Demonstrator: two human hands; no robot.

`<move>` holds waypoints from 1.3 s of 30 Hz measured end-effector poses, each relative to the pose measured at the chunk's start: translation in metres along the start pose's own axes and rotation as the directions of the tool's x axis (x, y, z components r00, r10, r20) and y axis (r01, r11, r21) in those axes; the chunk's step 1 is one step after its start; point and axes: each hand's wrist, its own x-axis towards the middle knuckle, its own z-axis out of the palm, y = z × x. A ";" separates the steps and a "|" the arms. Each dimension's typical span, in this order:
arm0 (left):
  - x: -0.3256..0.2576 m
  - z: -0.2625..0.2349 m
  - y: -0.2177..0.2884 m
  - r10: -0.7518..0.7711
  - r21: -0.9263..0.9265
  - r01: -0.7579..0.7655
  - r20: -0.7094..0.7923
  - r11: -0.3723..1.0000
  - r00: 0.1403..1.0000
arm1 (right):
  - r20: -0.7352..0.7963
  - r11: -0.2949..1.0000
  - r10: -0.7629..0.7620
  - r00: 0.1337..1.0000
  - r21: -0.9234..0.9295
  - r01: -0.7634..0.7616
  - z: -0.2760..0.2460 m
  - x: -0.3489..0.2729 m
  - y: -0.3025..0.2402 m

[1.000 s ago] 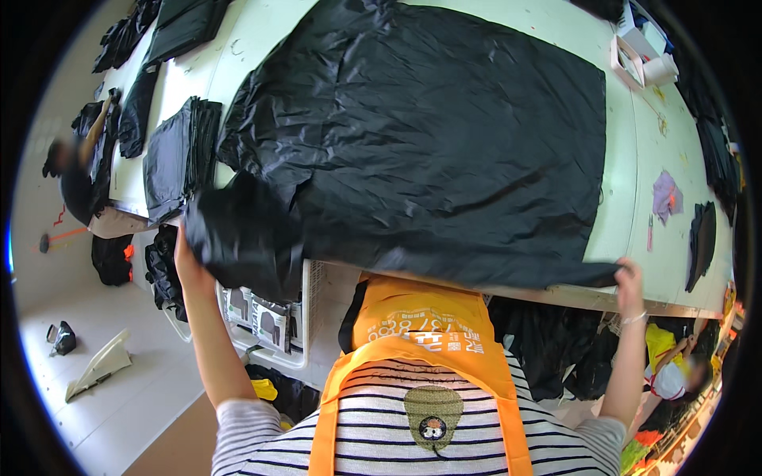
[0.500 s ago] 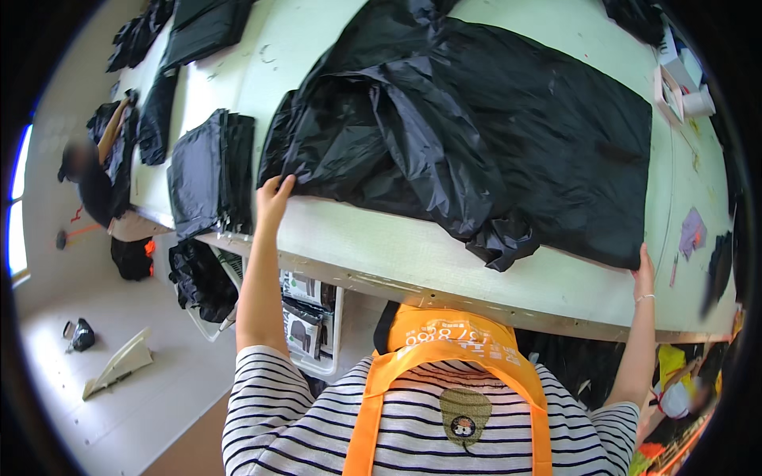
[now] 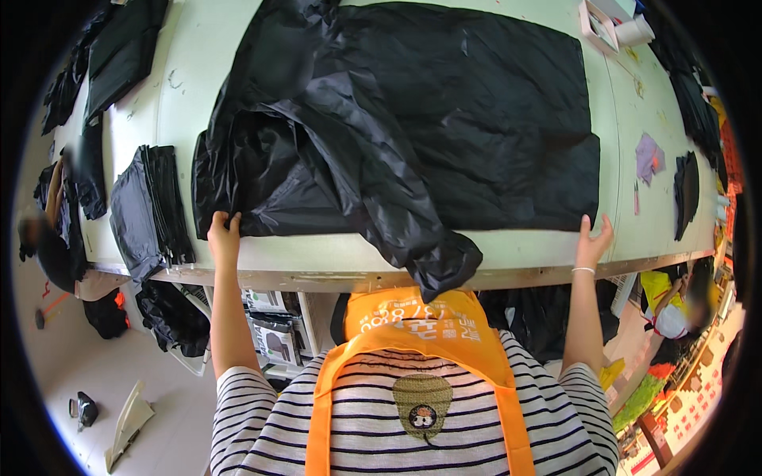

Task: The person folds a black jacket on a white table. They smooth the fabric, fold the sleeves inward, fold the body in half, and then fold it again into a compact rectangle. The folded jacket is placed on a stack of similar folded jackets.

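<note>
A large, slightly shiny black garment (image 3: pixel 476 103) is spread across the pale table. Its left part lies bunched in loose folds, and a tube of its cloth, like a sleeve, runs down past the table's front edge. My left hand (image 3: pixel 224 234) pinches the near left edge of the garment between thumb and fingers. At the near right corner, my right hand (image 3: pixel 592 239) has its fingers apart, one fingertip touching or just by the cloth.
Left of the garment stands a stack of folded black garments (image 3: pixel 147 206). A purple cloth scrap (image 3: pixel 649 157), a pink box (image 3: pixel 598 25) and a white cup (image 3: pixel 635 30) lie right. Below the table, a white basket (image 3: pixel 308 321) holds packaged goods. A co-worker (image 3: pixel 51 254) stands far left.
The garment's right side has been turned straighter, its lower edge now nearly level with the table edge. The right hand's fingers have spread. The view has shifted to the right.
</note>
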 end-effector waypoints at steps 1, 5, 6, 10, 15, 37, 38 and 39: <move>-0.004 -0.001 -0.004 -0.016 0.002 0.016 -0.013 1.000 1.000 | 0.152 0.957 -0.001 0.988 0.287 -0.043 -0.014 -0.011 -0.057; 0.003 0.001 -0.001 0.028 0.028 -0.027 -0.033 0.999 0.999 | 0.616 0.801 -0.371 0.695 0.591 -0.095 -0.052 -0.097 -0.197; 0.007 0.000 0.004 -0.020 0.043 0.019 0.017 0.999 1.000 | 0.583 0.805 -0.409 0.702 0.593 -0.024 -0.044 -0.115 -0.221; 0.015 0.005 -0.016 0.000 0.025 -0.001 0.014 1.000 1.000 | 0.598 0.768 -0.554 0.579 0.636 0.079 -0.018 -0.120 -0.214; 0.028 0.007 -0.019 -0.078 0.010 0.077 0.111 0.997 0.991 | 0.762 0.845 -0.449 0.467 0.532 -0.057 -0.049 0.022 -0.123; -0.040 0.087 0.295 0.660 0.246 -0.699 0.232 0.671 0.715 | -0.006 0.917 -0.054 0.999 0.396 0.052 -0.011 0.045 -0.104; -0.035 0.093 0.289 0.659 0.244 -0.701 0.240 0.670 0.713 | -0.005 0.928 -0.073 0.997 0.366 0.070 -0.018 0.053 -0.098; -0.033 0.098 0.285 0.664 0.241 -0.700 0.223 0.672 0.714 | 0.227 0.972 0.045 0.973 0.214 -0.095 -0.028 0.061 -0.096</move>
